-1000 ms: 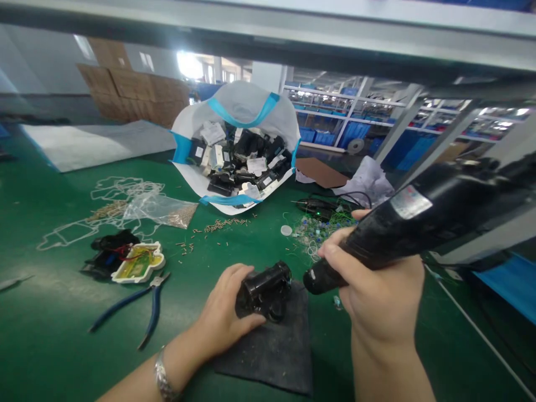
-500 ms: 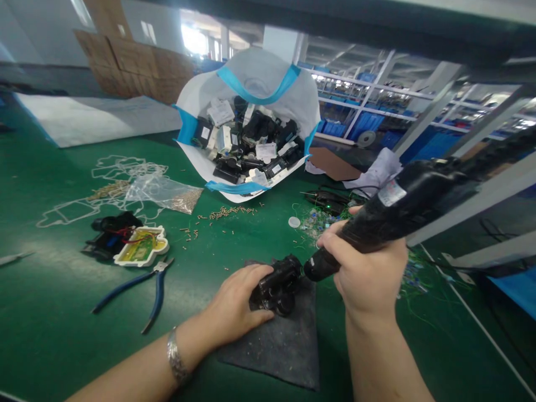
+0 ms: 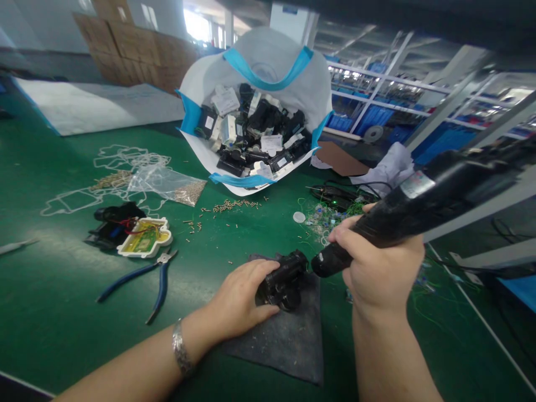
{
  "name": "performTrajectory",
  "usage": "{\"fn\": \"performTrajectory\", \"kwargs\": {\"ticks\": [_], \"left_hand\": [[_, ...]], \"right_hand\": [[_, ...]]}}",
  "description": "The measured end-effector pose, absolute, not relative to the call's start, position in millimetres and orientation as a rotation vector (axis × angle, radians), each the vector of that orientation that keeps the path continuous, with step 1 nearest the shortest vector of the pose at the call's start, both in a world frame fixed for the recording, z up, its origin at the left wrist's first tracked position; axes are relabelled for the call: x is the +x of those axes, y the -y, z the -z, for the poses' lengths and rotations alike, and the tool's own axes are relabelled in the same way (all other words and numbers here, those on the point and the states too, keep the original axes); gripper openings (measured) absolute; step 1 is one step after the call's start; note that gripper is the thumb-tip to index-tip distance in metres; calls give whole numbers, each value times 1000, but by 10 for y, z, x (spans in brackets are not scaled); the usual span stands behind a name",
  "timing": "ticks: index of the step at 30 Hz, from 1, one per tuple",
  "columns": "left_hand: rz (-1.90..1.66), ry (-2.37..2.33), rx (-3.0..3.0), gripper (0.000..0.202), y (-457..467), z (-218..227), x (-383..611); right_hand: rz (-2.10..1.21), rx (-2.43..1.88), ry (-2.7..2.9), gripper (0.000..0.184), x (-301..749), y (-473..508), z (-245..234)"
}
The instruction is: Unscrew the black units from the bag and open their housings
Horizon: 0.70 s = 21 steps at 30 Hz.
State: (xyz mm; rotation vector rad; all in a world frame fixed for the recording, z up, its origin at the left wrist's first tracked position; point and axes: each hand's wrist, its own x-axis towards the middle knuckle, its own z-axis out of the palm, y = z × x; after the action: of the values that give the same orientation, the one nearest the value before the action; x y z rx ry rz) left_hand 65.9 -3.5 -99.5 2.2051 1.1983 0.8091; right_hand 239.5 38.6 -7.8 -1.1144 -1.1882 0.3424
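Observation:
My left hand (image 3: 240,298) is closed on a small black plastic device (image 3: 285,277) that rests on a dark rubber mat (image 3: 288,340). My right hand (image 3: 379,268) grips a black electric screwdriver (image 3: 419,206), held slanted with its tip just right of the device, close to its upper end. A metal bracelet sits on my left wrist.
A white bag with blue trim (image 3: 259,100), full of black parts, lies open at the back. Blue-handled pliers (image 3: 144,282), a yellow-and-white opened part (image 3: 144,239), a clear bag of screws (image 3: 167,187) and loose screws (image 3: 230,205) lie on the green table (image 3: 50,312). Wire scraps (image 3: 324,215) lie right of centre.
The camera view has tilted and shifted slightly. My right hand with the screwdriver came down toward the device and now holds beside it. My left hand keeps hold of the device.

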Motion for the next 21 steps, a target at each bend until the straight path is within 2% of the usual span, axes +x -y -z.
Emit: {"fn": "performTrajectory", "kwargs": {"ticks": [10,17,21], "left_hand": [[-820,-1180,2207,63,26,1004,650],[-827,-1183,2200,70,29,1008,647],[-845,-1191,2210,70,24,1020,655]], "right_hand": [[-420,-994,1181,23,2412,-395,44],[-432,-814,1174,28,2291,-46,-254],[-666,-832,1227,35,2133,170,-296]]}}
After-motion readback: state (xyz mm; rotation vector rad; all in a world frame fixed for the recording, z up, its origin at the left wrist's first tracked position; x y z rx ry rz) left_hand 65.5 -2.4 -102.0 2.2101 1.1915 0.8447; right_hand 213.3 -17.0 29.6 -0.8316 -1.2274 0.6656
